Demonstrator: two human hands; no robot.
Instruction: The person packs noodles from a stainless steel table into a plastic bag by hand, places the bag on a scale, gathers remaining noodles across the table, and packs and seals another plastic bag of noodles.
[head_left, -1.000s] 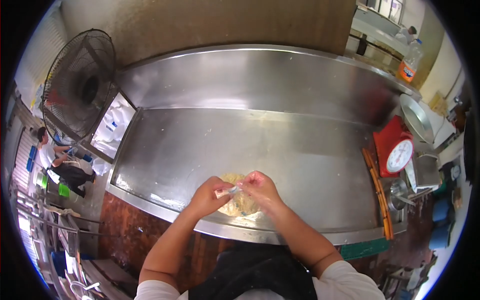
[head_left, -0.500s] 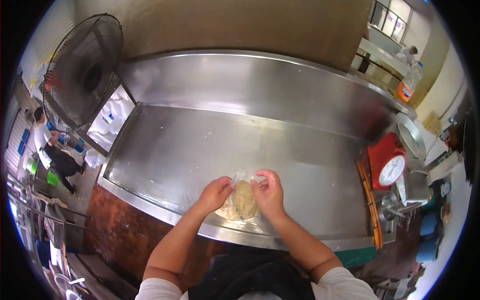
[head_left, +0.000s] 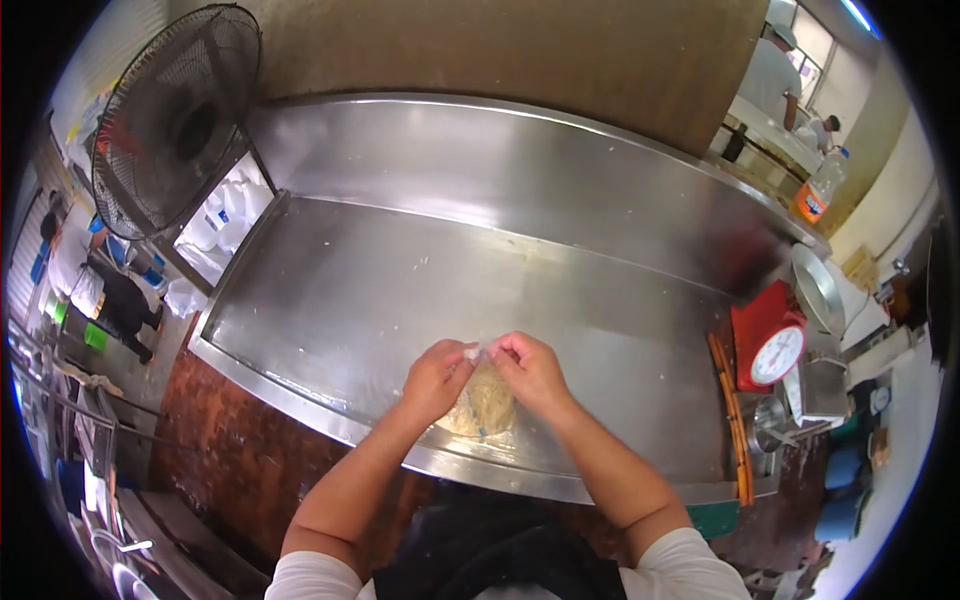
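A clear plastic bag (head_left: 484, 402) with pale yellowish, shredded-looking contents rests on the steel counter near its front edge. My left hand (head_left: 438, 378) pinches the bag's gathered top from the left, thumb and fingers closed on it. From the right, my right hand (head_left: 527, 372) grips the same plastic top between thumb and fingers. The two hands nearly meet above the bag, and they partly cover its upper end.
On the right stand a red dial scale (head_left: 768, 335), bamboo sticks (head_left: 732, 420), a metal bowl (head_left: 772, 420) and an orange-labelled bottle (head_left: 820, 188). A fan (head_left: 180, 120) is at the left. People (head_left: 95, 280) are in the left and upper right background.
My hands were apart at the bag's sides half a second ago; now they have come together at its top. The view has turned slightly, and another person appears at the upper right.
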